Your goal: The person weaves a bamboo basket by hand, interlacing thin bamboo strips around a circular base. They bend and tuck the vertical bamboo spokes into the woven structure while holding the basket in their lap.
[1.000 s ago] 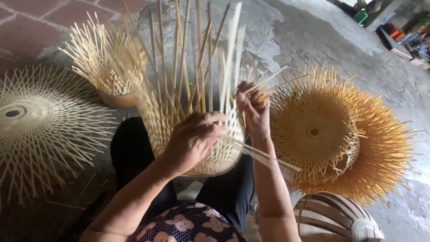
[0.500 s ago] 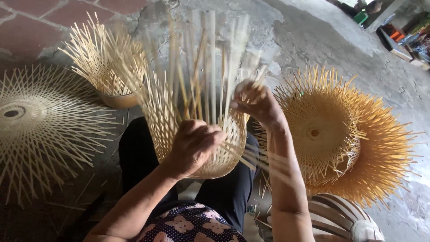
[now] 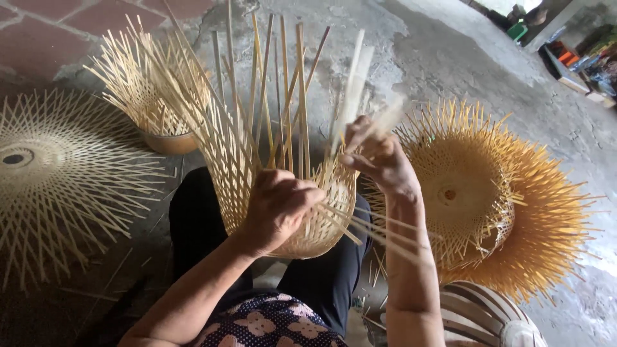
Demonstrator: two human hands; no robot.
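A half-woven bamboo basket [image 3: 257, 160] rests on my lap, its long loose strips standing upward. My left hand [image 3: 277, 205] grips the woven wall near the bottom, fingers curled over the strips. My right hand [image 3: 376, 157] pinches a pale flat bamboo strip [image 3: 352, 96] at the basket's right edge. More thin strips [image 3: 379, 231] stick out sideways under my right forearm.
A flat round woven disc [image 3: 58, 180] lies on the floor at left. Another unfinished basket [image 3: 151, 106] stands behind it. A stack of woven bamboo pieces with frayed rims [image 3: 495, 199] sits at right. A striped round thing [image 3: 475, 315] is at the bottom right. Boxes line the far right corner.
My right hand has shifted up and slightly left along the basket's edge with the flat strip. The basket has turned a little under my left hand.
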